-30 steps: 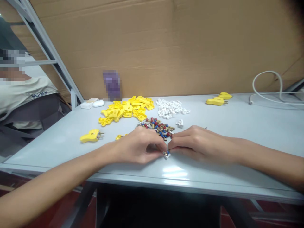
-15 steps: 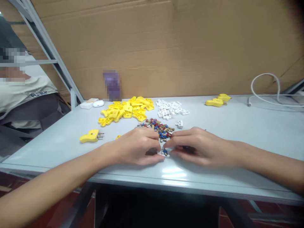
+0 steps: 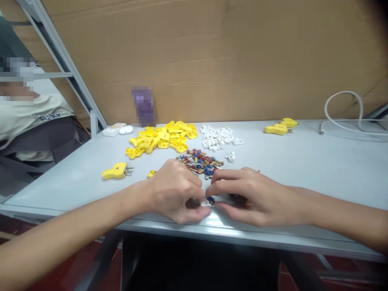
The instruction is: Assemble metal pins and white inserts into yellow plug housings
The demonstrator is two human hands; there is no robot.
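Note:
My left hand (image 3: pixel 177 192) pinches a small white plastic plug insert (image 3: pixel 206 203) between thumb and fingers, low over the table's front part. At its right side, the closed thumb and fingertips of my right hand (image 3: pixel 253 196) are on a small blue-and-metal plug pin (image 3: pixel 210 199) at the insert. The fingers partly hide both pieces. Just beyond my hands lies a heap of brass plug pins (image 3: pixel 200 161) with red and blue collars. One loose white insert (image 3: pixel 230 157) lies to the right of that heap.
Yellow plug shells (image 3: pixel 163 139) are piled behind, beside white inserts (image 3: pixel 216 136). A yellow plug (image 3: pixel 117 171) lies left; more yellow plugs (image 3: pixel 277 128) lie back right, near a white cable (image 3: pixel 327 105). A white case (image 3: pixel 126 129) sits back left. A person (image 3: pixel 36 117) is at far left.
Both hands have come slightly nearer the table's front edge with the white insert. The left wrist sits a little higher and more bent. Heaps and plugs have stayed put.

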